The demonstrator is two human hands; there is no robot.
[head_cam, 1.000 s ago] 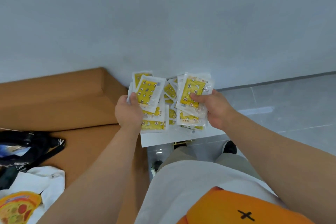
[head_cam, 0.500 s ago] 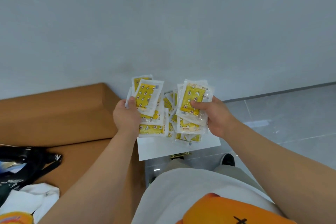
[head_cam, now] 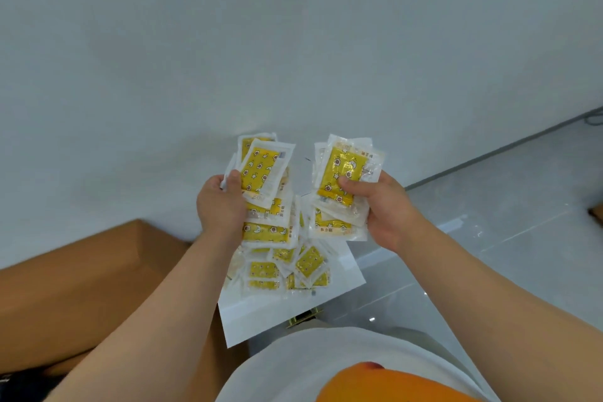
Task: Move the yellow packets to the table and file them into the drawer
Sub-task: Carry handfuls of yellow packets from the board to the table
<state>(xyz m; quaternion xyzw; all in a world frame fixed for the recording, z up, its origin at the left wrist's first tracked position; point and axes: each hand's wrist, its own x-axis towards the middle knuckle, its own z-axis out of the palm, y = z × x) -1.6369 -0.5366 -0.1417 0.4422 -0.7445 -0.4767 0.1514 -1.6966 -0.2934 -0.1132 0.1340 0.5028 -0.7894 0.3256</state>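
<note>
My left hand [head_cam: 219,207] grips a stack of yellow packets [head_cam: 261,170] in clear wrappers, thumb pressed on the top one. My right hand [head_cam: 383,209] holds a second stack of yellow packets [head_cam: 342,173] the same way. Both stacks are raised in front of a pale wall, a small gap between them. Below the hands, several more yellow packets [head_cam: 287,269] lie in a loose pile on a white surface [head_cam: 267,316]. No drawer is visible.
A brown sofa-like seat [head_cam: 85,284] runs along the left, right beside the white surface. Grey tiled floor [head_cam: 489,238] spreads to the right, with a dark baseboard along the wall. My white shirt with an orange print fills the bottom.
Both hands have lifted their stacks higher and drawn them apart, uncovering the pile of packets left on the white surface. The view has tilted, so the bag at the left has dropped out of sight.
</note>
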